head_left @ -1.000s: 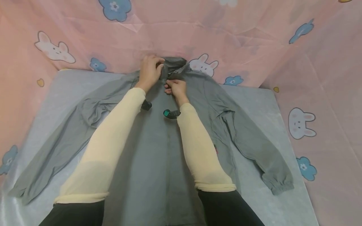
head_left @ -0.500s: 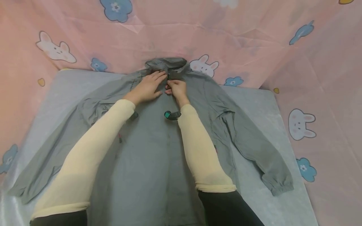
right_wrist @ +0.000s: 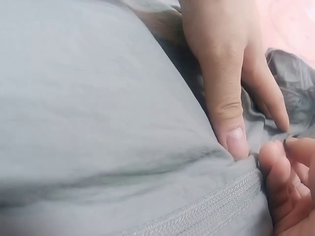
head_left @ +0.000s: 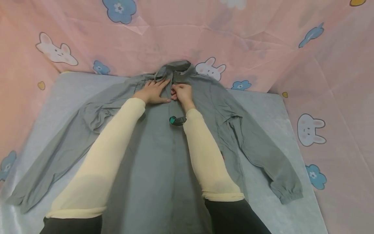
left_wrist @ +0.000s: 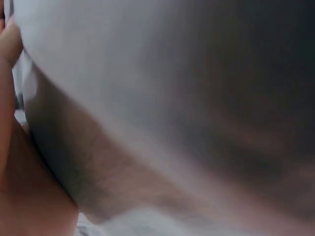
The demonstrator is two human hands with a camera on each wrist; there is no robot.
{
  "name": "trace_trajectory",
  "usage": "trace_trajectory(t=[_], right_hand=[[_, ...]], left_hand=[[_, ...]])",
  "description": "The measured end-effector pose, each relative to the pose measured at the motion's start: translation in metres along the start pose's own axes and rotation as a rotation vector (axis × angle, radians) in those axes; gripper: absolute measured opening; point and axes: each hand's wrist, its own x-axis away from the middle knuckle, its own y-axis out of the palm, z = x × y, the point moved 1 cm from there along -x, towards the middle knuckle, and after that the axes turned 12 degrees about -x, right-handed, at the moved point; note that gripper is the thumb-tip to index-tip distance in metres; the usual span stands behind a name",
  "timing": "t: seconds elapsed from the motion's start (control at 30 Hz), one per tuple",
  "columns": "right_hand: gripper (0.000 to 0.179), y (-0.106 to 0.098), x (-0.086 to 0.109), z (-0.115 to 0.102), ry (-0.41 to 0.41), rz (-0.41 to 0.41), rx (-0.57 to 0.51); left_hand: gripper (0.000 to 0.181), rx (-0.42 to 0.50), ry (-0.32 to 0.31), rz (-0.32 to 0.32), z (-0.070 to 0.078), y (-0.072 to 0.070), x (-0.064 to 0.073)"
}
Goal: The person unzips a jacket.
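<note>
A grey zip-up jacket [head_left: 155, 156] lies front side up with both sleeves spread. My left hand [head_left: 150, 92] presses on its chest just below the collar [head_left: 176, 66], fingers spread and straight, thumb beside the front zipper. My right hand [head_left: 183, 92] pinches at the top of that zipper, fingers curled. In the right wrist view the zipper's teeth [right_wrist: 211, 204] run joined up to the right fingertips [right_wrist: 273, 157]; the zipper pull is mostly hidden between them. Blurred grey cloth [left_wrist: 98, 49] fills most of the left wrist view.
Beneath the jacket is a pale grey-blue covered table [head_left: 263, 107]. A pink cloth [head_left: 248, 19] with rabbits and flowers hangs behind and at both sides, close to the collar. Dark wrist cameras [head_left: 177, 120] stick out near the jacket's front.
My left hand has let go of the collar, moved down and flattened on the chest beside the zipper. The collar's left side has shifted inward. My right hand has stayed nearly still.
</note>
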Motion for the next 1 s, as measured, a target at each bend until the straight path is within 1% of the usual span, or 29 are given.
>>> trace_trajectory(t=[0.13,0.27,0.37,0.47,0.6,0.77,0.87,1.0], right_hand=[[0.026,-0.001,0.0,0.0,0.023,0.012,0.028],[0.025,-0.002,-0.001,-0.001,0.068,0.024,0.077],[0.023,-0.002,0.0,-0.003,0.108,0.018,0.107],[0.022,-0.003,0.001,-0.006,0.14,0.004,0.109],[0.022,-0.005,0.005,-0.008,0.182,-0.008,0.107],[0.023,-0.008,0.011,-0.009,0.229,-0.028,0.113],[0.021,-0.009,0.015,-0.008,0.242,-0.041,0.102],[0.019,-0.011,0.019,-0.008,0.242,-0.045,0.082]], left_hand=[[0.093,0.009,-0.009,-0.068,0.0,-0.001,-0.002],[0.091,-0.007,-0.015,-0.123,0.002,-0.002,-0.002],[0.092,-0.02,-0.02,-0.147,0.001,-0.002,-0.003],[0.094,-0.001,-0.025,-0.162,0.0,-0.003,-0.004],[0.096,0.014,-0.017,-0.168,-0.002,-0.003,-0.006],[0.097,0.012,-0.009,-0.162,-0.004,0.001,-0.008],[0.097,0.026,-0.01,-0.161,-0.007,0.004,-0.01],[0.1,0.058,-0.001,-0.144,-0.009,0.006,-0.013]])
